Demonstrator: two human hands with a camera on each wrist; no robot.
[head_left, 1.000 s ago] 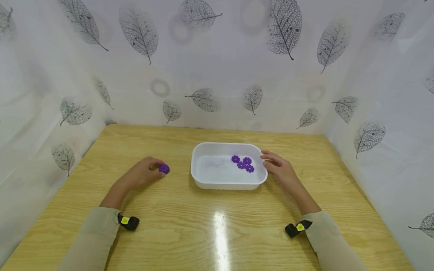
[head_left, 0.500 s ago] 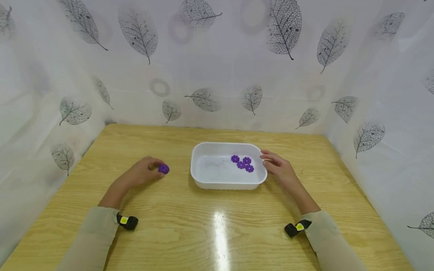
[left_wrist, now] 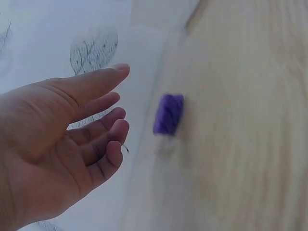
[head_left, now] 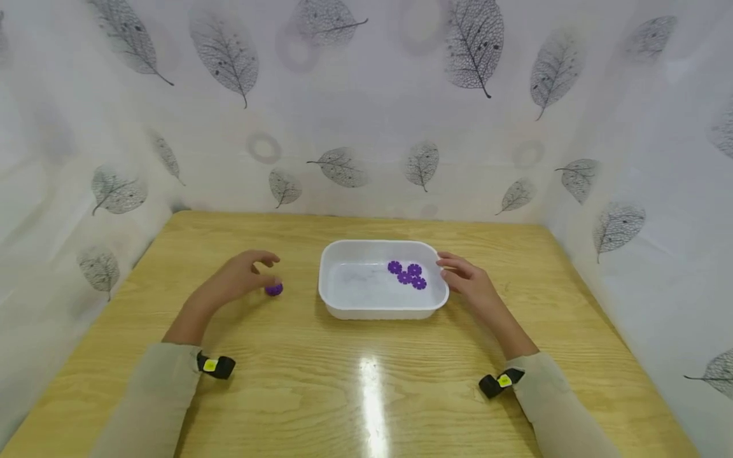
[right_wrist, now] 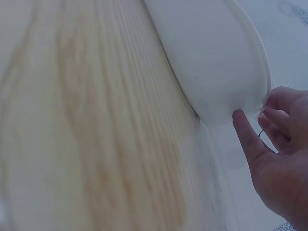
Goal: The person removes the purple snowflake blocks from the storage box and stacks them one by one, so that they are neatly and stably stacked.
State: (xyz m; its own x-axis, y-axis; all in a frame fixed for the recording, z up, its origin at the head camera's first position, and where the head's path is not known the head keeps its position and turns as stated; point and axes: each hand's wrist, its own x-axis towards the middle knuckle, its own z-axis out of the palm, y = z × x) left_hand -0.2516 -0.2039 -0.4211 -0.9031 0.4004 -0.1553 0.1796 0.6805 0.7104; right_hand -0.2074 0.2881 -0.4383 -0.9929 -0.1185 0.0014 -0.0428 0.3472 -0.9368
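Observation:
A short purple stack of what look like notched discs (left_wrist: 169, 114) sits on the table, left of the white plastic basin (head_left: 378, 314). My left hand (head_left: 237, 277) hovers beside the stack with thumb and fingers spread apart. In the left wrist view a gap shows between the fingertips and the stack. Several purple flower-shaped discs (head_left: 404, 277) lie flat in the right half of the basin. At the basin's right end, my right hand (head_left: 475, 286) rests its thumb and fingertips against the outer wall and rim, fingers fairly straight.
The wooden table (head_left: 286, 394) ends at the back and sides against a pale curtain (head_left: 366, 114) printed with grey leaves. A black band with a yellow tag (head_left: 213, 365) circles the left wrist; a similar one (head_left: 501, 381) is on the right.
My left fingers have opened and let go of the purple stack, lifting slightly off it. The right hand stays against the basin. The head view has shifted a little.

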